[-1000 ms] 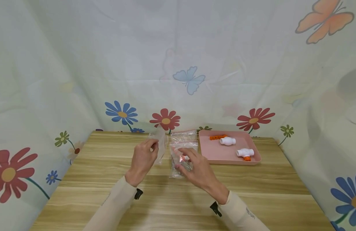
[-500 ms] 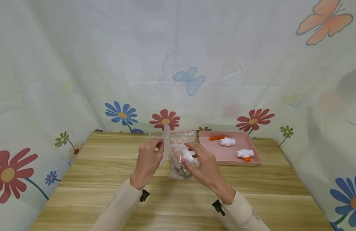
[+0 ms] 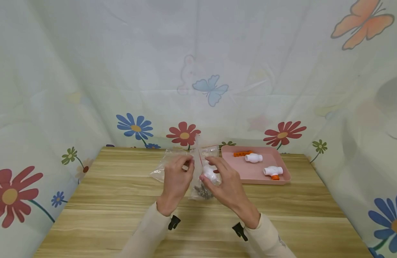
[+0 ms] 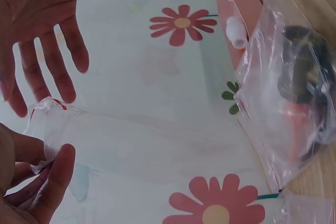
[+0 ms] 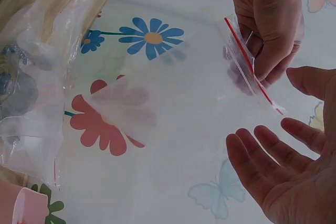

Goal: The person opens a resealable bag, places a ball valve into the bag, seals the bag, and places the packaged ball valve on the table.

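My left hand point(image 3: 175, 179) pinches a thin clear zip bag point(image 4: 142, 140) near its red-lined mouth, and the bag hangs down upright. Across from it my right hand point(image 3: 232, 186) has its fingers spread and slightly bent, holding nothing. Its fingertips come close to the bag's red seal strip in the right wrist view. Beneath both hands a filled zip bag point(image 3: 203, 193) lies on the table. Dark metal pieces, something white and something orange show through its plastic, blurred in the wrist views.
A pink tray point(image 3: 232, 170) stands at the right with a white valve with an orange handle point(image 3: 273, 171), a white pipe fitting point(image 3: 253, 157) and an orange bar point(image 3: 242, 154). Another clear bag point(image 3: 158, 172) lies left on the wooden table point(image 3: 121, 186). A flowered curtain hangs behind.
My left hand has carried the clear bag rightward, toward my right hand and over the filled bag. My right hand has shifted slightly right, its fingers still apart. The tray is unchanged.
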Demonstrator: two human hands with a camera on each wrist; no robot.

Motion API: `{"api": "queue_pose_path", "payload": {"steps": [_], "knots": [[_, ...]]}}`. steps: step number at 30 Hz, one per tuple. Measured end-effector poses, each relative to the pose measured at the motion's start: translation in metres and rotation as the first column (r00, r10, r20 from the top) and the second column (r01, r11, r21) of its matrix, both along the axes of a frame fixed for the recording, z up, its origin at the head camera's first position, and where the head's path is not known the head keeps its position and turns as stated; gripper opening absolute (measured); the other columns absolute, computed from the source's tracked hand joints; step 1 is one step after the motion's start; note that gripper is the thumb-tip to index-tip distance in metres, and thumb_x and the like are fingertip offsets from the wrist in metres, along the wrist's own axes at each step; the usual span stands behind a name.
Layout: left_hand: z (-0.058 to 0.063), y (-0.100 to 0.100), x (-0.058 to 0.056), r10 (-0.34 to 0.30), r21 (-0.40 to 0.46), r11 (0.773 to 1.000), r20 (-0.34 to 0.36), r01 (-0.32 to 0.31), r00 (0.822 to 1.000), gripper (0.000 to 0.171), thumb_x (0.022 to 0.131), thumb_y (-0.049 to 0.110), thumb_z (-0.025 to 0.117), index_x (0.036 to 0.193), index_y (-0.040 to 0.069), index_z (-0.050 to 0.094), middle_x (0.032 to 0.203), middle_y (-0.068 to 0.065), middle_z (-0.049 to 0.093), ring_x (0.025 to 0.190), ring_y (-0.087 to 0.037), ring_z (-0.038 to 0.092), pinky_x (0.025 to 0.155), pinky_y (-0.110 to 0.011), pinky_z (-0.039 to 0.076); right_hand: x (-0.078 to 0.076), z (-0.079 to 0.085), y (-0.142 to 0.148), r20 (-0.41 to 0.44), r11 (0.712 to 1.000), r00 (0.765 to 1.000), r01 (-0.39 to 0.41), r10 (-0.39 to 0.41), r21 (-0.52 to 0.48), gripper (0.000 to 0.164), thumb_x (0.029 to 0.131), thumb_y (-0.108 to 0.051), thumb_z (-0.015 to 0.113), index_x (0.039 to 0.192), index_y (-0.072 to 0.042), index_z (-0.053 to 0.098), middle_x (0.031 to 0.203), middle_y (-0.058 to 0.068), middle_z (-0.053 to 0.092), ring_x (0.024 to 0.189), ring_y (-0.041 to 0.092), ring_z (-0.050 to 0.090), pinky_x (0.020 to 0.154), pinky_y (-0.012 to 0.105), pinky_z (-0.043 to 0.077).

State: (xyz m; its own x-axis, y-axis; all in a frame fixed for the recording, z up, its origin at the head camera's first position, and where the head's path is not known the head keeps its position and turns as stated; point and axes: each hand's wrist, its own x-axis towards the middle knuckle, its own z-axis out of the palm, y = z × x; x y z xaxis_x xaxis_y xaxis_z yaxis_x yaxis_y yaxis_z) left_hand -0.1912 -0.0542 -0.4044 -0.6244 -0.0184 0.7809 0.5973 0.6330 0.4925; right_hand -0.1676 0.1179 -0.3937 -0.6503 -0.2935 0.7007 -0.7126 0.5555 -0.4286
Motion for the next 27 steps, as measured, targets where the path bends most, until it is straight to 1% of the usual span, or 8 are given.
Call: {"api": "queue_pose_path", "payload": {"steps": [3, 6, 11, 14, 16, 19, 23, 27], "knots": [[0.001, 0.006, 0.003, -0.014, 0.017, 1.0, 0.012, 0.014, 1.0, 0.007, 0.085, 0.002, 0.072, 0.092, 0.002, 0.073, 0.079, -0.008, 0.072, 0.068, -0.015, 0.069, 0.057, -0.023, 0.057, 0.0, -0.001, 0.001, -0.007, 1.0, 1.0, 0.013, -0.013, -0.013, 0.053, 0.083, -0.023, 0.078, 0.129, -0.008, 0.059, 0.123, 0.007, 0.065, 0.104, 0.022, 0.066, 0.075, 0.038, 0.06], [0.001, 0.01, 0.006, -0.021, 0.031, 0.999, 0.013, 0.021, 1.0, 0.007, 0.086, 0.003, 0.072, 0.092, 0.003, 0.073, 0.08, -0.007, 0.072, 0.069, -0.015, 0.069, 0.056, -0.022, 0.056, -0.001, -0.003, 0.002, -0.017, 0.999, 0.999, 0.03, -0.03, -0.025, 0.053, 0.082, -0.022, 0.079, 0.128, -0.007, 0.059, 0.122, 0.008, 0.065, 0.103, 0.023, 0.067, 0.074, 0.037, 0.06], [-0.002, 0.014, 0.008, -0.031, 0.052, 0.998, -0.005, 0.031, 1.0, 0.006, 0.086, 0.003, 0.072, 0.091, 0.003, 0.072, 0.08, -0.007, 0.071, 0.07, -0.014, 0.069, 0.056, -0.02, 0.055, -0.001, -0.007, 0.004, 0.012, 0.998, 0.999, 0.038, -0.038, -0.054, 0.053, 0.082, -0.022, 0.079, 0.128, -0.006, 0.059, 0.122, 0.007, 0.065, 0.104, 0.023, 0.067, 0.076, 0.037, 0.06], [-0.005, 0.015, 0.01, -0.049, 0.068, 0.996, -0.022, 0.05, 0.999, 0.006, 0.085, 0.002, 0.072, 0.092, 0.003, 0.072, 0.08, -0.006, 0.071, 0.07, -0.013, 0.069, 0.056, -0.017, 0.054, 0.0, -0.01, 0.005, 0.033, 0.996, 0.998, 0.046, -0.044, -0.073, 0.053, 0.082, -0.021, 0.079, 0.128, -0.006, 0.059, 0.122, 0.007, 0.065, 0.104, 0.022, 0.066, 0.077, 0.038, 0.06], [-0.008, 0.016, 0.01, -0.058, 0.08, 0.995, -0.035, 0.06, 0.998, 0.007, 0.085, 0.001, 0.072, 0.092, 0.002, 0.072, 0.079, -0.007, 0.071, 0.069, -0.012, 0.068, 0.056, -0.015, 0.054, 0.001, -0.012, 0.005, 0.035, 0.995, 0.998, 0.053, -0.05, -0.084, 0.053, 0.081, -0.021, 0.08, 0.128, -0.006, 0.06, 0.121, 0.007, 0.065, 0.103, 0.022, 0.066, 0.077, 0.037, 0.06], [-0.011, 0.015, 0.01, -0.064, 0.093, 0.993, -0.056, 0.069, 0.996, 0.007, 0.085, 0.0, 0.072, 0.092, 0.002, 0.072, 0.08, -0.007, 0.071, 0.069, -0.013, 0.069, 0.056, -0.014, 0.053, 0.001, -0.015, 0.005, 0.017, 0.994, 0.998, 0.061, -0.06, -0.094, 0.053, 0.08, -0.019, 0.081, 0.127, -0.005, 0.06, 0.119, 0.008, 0.066, 0.101, 0.022, 0.067, 0.076, 0.035, 0.06], [-0.012, 0.014, 0.01, -0.061, 0.108, 0.992, -0.059, 0.068, 0.996, 0.007, 0.086, 0.001, 0.072, 0.092, 0.002, 0.072, 0.082, -0.008, 0.072, 0.07, -0.013, 0.069, 0.057, -0.014, 0.053, -0.001, -0.017, 0.006, 0.009, 0.991, 0.998, 0.069, -0.068, -0.114, 0.053, 0.079, -0.018, 0.081, 0.126, -0.005, 0.06, 0.118, 0.01, 0.066, 0.1, 0.022, 0.067, 0.075, 0.037, 0.06], [-0.012, 0.013, 0.009, -0.072, 0.108, 0.991, -0.054, 0.078, 0.996, 0.008, 0.085, 0.001, 0.072, 0.093, 0.002, 0.072, 0.085, -0.008, 0.073, 0.071, -0.013, 0.069, 0.058, -0.015, 0.054, -0.001, -0.017, 0.008, 0.035, 0.99, 0.997, 0.079, -0.075, -0.12, 0.053, 0.079, -0.018, 0.081, 0.127, -0.007, 0.06, 0.12, 0.008, 0.066, 0.1, 0.021, 0.067, 0.076, 0.037, 0.06]]}}
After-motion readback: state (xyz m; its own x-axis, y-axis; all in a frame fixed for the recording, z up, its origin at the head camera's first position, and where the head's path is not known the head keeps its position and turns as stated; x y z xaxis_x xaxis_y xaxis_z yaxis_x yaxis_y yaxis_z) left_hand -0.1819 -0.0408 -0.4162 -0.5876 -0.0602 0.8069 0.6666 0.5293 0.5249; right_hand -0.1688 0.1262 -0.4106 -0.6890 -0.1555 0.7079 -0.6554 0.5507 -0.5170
